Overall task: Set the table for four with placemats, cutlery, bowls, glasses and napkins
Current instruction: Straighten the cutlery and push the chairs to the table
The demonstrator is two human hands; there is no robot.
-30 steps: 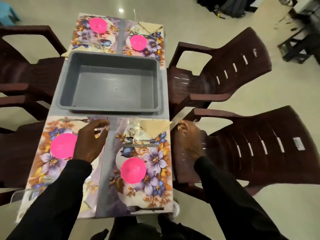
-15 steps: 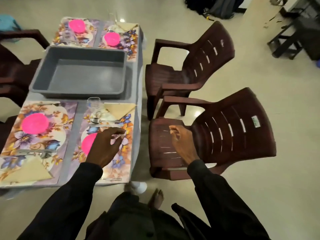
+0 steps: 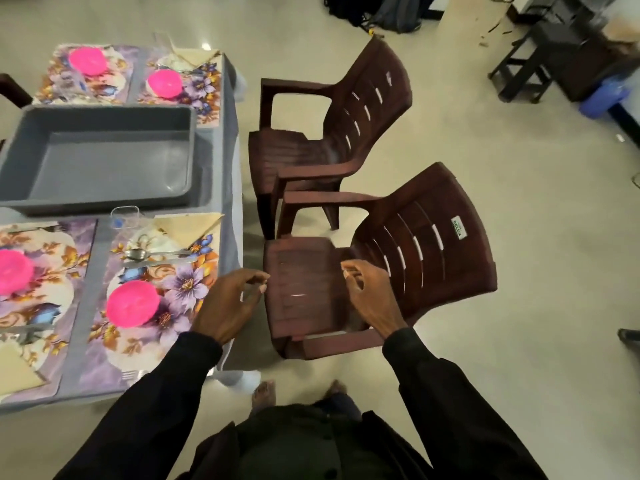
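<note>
Floral placemats lie on the grey table [image 3: 221, 188]. On the near right placemat [image 3: 169, 327] stand a pink bowl [image 3: 132, 303], a spoon [image 3: 138, 253], a clear glass [image 3: 125, 218] and a folded beige napkin [image 3: 188, 226]. The near left placemat [image 3: 45, 306] bears another pink bowl [image 3: 14, 271] and a napkin [image 3: 15, 372]. Two far placemats carry pink bowls [image 3: 87, 61] [image 3: 165, 83]. My left hand [image 3: 230, 304] hovers off the table's right edge, fingers loosely curled, holding nothing. My right hand [image 3: 369, 299] hangs over the near chair seat, also holding nothing.
A grey plastic tub [image 3: 100, 202] sits mid-table. Two brown plastic chairs [image 3: 433, 244] [image 3: 349, 123] stand right of the table. My bare feet [image 3: 265, 393] are on the tiled floor. Dark bags [image 3: 388, 10] and dark furniture [image 3: 554, 50] stand at the back.
The view has swung right, away from the table toward the chairs. My left hand left the placemat and moved past the table edge; my right hand moved over the chair seat.
</note>
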